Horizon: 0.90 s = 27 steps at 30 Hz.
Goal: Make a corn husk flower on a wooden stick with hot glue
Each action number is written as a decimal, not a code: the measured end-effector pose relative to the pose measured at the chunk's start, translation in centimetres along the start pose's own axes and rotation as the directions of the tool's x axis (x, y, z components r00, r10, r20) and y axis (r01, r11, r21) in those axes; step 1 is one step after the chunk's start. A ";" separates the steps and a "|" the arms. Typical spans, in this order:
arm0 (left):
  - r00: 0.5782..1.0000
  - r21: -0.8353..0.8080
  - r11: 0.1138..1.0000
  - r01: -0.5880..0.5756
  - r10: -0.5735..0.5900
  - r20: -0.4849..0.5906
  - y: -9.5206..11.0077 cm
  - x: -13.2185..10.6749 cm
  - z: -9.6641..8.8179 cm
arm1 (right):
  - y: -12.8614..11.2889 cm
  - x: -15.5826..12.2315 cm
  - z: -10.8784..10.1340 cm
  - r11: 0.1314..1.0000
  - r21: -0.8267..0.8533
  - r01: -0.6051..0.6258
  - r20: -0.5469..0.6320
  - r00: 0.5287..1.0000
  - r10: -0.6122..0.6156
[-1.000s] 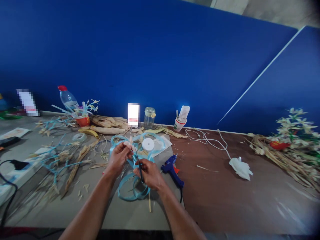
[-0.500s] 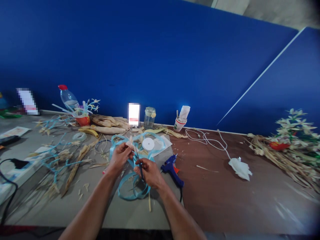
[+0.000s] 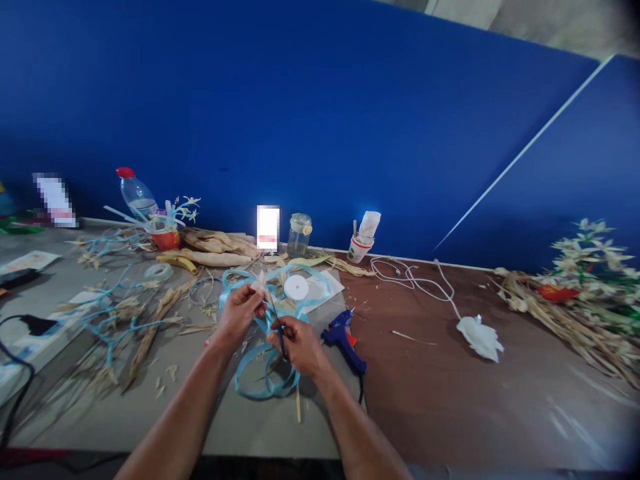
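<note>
My left hand (image 3: 244, 308) pinches a small pale husk flower (image 3: 261, 283) between thumb and fingertips. My right hand (image 3: 296, 343) is closed around dark-handled scissors (image 3: 282, 341); their narrow blades point up beside the flower. Whether the blades touch it I cannot tell. Loops of light blue ribbon (image 3: 250, 390) lie below and behind both hands, and a white ribbon spool (image 3: 296, 288) rests just beyond them. To the right of my right hand lies a blue glue gun (image 3: 345, 339).
Blue-wrapped stems with dried husk flowers (image 3: 111, 333) spread at left, near a power strip (image 3: 50, 337). Behind stand a glass jar (image 3: 299, 237), a lit phone (image 3: 268, 228) and a paper cup (image 3: 360, 249). At right are a white cable (image 3: 453, 290), crumpled tissue (image 3: 481, 338) and a flower bundle (image 3: 590, 267).
</note>
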<state>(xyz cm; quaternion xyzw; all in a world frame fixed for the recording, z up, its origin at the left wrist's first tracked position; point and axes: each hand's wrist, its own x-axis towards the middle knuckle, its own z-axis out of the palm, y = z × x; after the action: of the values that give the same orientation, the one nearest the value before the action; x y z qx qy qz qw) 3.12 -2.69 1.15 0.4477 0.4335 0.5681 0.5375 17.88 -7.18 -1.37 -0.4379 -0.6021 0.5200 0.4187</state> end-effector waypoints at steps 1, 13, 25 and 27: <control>1.000 -0.013 1.000 0.008 -0.008 -0.005 0.0 0.0 0.0 | 0.1 0.0 0.0 1.000 0.001 0.003 0.000 1.000 -0.003; 0.999 -0.078 0.996 0.031 -0.032 -0.015 -0.5 0.4 -0.5 | 0.3 0.1 -0.2 0.995 -0.096 0.012 -0.011 1.000 -0.013; 0.999 -0.080 0.996 0.029 -0.031 -0.021 0.1 0.3 -0.3 | 0.7 0.4 -0.1 0.999 -0.043 -0.023 -0.070 0.997 0.020; 0.999 -0.104 0.994 0.034 -0.037 -0.023 0.0 0.2 -0.2 | 0.3 0.5 0.0 0.993 0.113 -0.015 -0.116 0.993 0.029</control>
<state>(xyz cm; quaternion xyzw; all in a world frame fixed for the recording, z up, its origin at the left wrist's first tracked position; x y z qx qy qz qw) 2.92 -2.48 1.07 0.4043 0.4180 0.5856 0.5647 17.79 -6.62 -1.66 -0.4501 -0.5414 0.5310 0.4716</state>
